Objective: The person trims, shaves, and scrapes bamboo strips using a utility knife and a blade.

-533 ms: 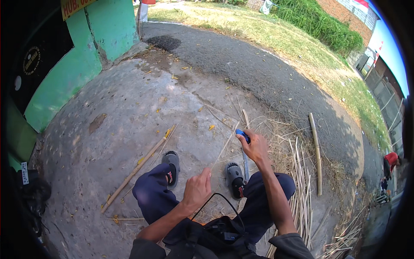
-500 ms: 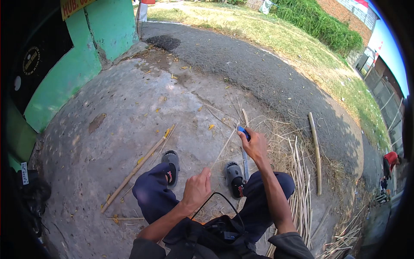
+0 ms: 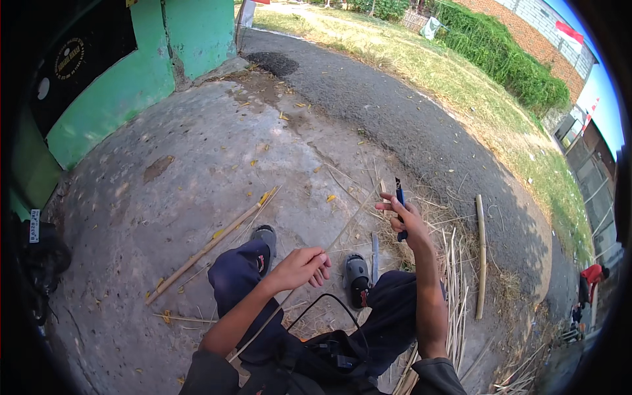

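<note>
A long, thin pale strip (image 3: 262, 329), which looks like split bamboo, passes through my left hand (image 3: 299, 268). That hand's thumb and forefinger are closed on it, the other fingers loosely curled. The strip slants up toward my right hand (image 3: 411, 226) and trails down past my left forearm. A blue utility knife (image 3: 399, 194) is held upright in my right hand, its dark blade end pointing away from me. Some right-hand fingers stretch out toward the strip's far end; whether they touch it I cannot tell.
Beside my right sandal (image 3: 356, 273) lies a flat grey-blue bar (image 3: 374, 257). Many pale strips (image 3: 454, 289) and shavings cover the ground to the right, near a thick pole (image 3: 481, 257). Another pole (image 3: 204, 251) lies left. A person in red (image 3: 590, 280) bends over at far right.
My right hand has moved right and slightly nearer, turning the knife upright and stretching some fingers. The strip now extends back past my left forearm. The view has tilted a little.
</note>
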The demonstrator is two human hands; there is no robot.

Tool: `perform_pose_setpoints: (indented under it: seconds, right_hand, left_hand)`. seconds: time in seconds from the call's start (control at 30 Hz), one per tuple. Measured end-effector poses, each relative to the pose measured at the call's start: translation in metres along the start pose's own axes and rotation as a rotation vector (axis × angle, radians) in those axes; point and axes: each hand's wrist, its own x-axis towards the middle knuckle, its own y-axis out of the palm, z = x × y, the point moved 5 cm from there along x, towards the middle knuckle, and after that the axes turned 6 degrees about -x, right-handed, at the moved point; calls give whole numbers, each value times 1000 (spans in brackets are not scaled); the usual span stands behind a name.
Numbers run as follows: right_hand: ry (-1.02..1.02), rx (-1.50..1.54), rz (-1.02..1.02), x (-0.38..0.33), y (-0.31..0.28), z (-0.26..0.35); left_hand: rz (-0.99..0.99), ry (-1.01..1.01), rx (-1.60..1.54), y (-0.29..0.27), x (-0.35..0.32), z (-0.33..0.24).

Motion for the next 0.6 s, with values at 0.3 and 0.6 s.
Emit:
perform_pose_setpoints:
  seconds: [0.3, 0.6]
  right_hand:
    - [-211, 74, -353, 2, 6, -4]
    - [-386, -361, -544, -24, 19, 0]
  left_hand:
    - [187, 72, 18, 33, 71, -27]
    - [-97, 165, -137, 25, 81, -7]
